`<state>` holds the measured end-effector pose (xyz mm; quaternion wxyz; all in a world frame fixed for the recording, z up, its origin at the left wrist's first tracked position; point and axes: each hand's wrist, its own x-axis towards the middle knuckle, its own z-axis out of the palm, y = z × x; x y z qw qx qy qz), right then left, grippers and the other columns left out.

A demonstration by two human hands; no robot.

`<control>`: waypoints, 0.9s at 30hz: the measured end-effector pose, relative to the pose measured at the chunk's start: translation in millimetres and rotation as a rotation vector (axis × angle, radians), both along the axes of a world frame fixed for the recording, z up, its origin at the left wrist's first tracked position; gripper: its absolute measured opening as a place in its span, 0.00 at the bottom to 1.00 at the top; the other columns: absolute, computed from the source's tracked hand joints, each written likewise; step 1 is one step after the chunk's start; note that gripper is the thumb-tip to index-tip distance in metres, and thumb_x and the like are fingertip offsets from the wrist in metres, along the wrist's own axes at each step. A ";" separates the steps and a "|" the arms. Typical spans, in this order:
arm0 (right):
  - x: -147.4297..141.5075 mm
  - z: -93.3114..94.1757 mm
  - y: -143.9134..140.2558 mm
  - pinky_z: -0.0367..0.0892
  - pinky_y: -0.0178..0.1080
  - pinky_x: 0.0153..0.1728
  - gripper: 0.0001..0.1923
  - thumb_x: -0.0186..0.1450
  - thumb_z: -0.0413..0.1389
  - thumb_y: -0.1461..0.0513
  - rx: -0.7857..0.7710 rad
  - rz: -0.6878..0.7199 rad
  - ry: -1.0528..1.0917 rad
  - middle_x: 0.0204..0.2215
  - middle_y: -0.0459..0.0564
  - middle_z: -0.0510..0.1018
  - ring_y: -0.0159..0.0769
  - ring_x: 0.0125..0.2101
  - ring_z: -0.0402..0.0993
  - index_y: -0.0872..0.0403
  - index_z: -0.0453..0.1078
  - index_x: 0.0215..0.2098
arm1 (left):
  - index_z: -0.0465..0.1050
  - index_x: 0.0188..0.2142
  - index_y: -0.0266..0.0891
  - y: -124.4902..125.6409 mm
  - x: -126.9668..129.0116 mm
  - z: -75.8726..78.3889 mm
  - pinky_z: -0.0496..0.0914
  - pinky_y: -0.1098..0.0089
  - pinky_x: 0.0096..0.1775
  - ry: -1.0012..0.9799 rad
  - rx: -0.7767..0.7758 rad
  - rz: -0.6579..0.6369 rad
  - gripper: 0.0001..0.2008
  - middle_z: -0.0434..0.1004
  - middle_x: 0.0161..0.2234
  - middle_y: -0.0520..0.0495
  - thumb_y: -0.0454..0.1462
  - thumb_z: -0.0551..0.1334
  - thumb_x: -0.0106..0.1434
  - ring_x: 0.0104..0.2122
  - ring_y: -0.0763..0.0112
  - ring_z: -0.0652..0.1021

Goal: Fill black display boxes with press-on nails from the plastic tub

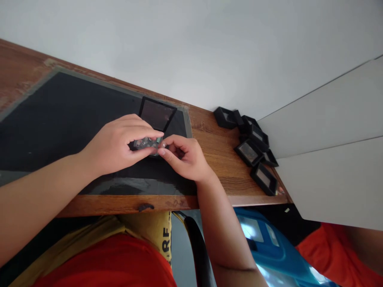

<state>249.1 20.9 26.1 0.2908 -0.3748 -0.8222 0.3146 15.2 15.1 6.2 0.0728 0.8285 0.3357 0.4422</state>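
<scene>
Both hands pinch one small clear piece, probably a glass-fronted insert: left hand at nine o'clock, right hand at three, over the black mat; its long axis runs between them.

both forearms are bare to the near edge of view, with no sleeve, watch or ring showing on the left hand or the right hand. the lap wears red cloth, and over it lies a yellow garment with black letters "rf" printed sideways along its right edge.
</scene>
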 end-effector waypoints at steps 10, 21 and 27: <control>5.3 0.3 7.4 0.53 0.35 0.30 0.15 0.71 0.61 0.52 -0.034 -0.093 -0.331 0.23 0.43 0.75 0.28 0.24 0.65 0.54 0.82 0.43 | 0.81 0.47 0.48 2.3 -14.1 11.9 0.75 0.60 0.44 -0.084 -0.179 0.292 0.12 0.85 0.46 0.50 0.44 0.58 0.73 0.46 0.61 0.81; 1.6 2.9 5.3 0.55 0.36 0.31 0.14 0.69 0.64 0.52 -0.008 -0.185 -0.433 0.25 0.43 0.79 0.29 0.25 0.68 0.51 0.84 0.46 | 0.80 0.42 0.47 5.1 -11.7 11.3 0.75 0.61 0.42 -0.045 -0.333 0.296 0.10 0.85 0.45 0.49 0.43 0.60 0.69 0.44 0.60 0.81; -1.0 5.5 2.6 0.55 0.36 0.31 0.13 0.71 0.63 0.53 0.011 -0.207 -0.472 0.25 0.43 0.80 0.29 0.26 0.69 0.50 0.84 0.48 | 0.81 0.43 0.44 5.5 -11.5 9.5 0.76 0.63 0.40 -0.066 -0.338 0.297 0.10 0.84 0.46 0.46 0.42 0.62 0.68 0.42 0.63 0.80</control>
